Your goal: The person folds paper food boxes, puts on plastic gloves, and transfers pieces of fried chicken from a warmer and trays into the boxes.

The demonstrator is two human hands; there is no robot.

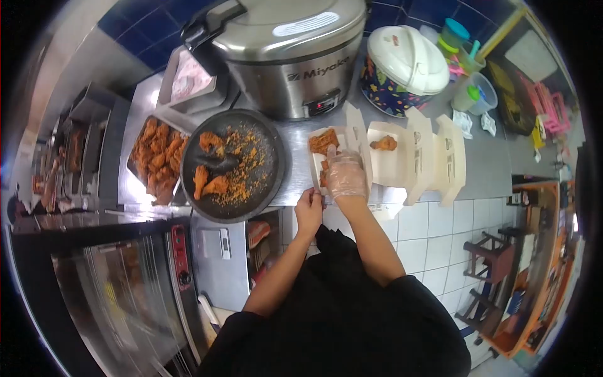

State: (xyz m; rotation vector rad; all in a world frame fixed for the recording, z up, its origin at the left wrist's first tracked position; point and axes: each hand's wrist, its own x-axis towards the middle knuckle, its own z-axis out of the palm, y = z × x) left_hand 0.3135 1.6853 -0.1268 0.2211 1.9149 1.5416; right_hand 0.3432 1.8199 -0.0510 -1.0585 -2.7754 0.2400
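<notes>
"chicken (157, 154), where is it?"

"a big heap is on the left. next, a round dark stone dish (270, 188) has some, with lots of crumbs (240, 187)."

"and the left hand (309, 212)?"

"its fingers are bent at the near edge of an open box (313, 164). i can't tell if they pinch it."

"what about the right hand (347, 177)?"

"it has a see-through glove and reaches into that box, right by more chicken. i can't tell if it grabs any."

"then what?"

"the next box (391, 168) is open, with one small piece inside."
</notes>
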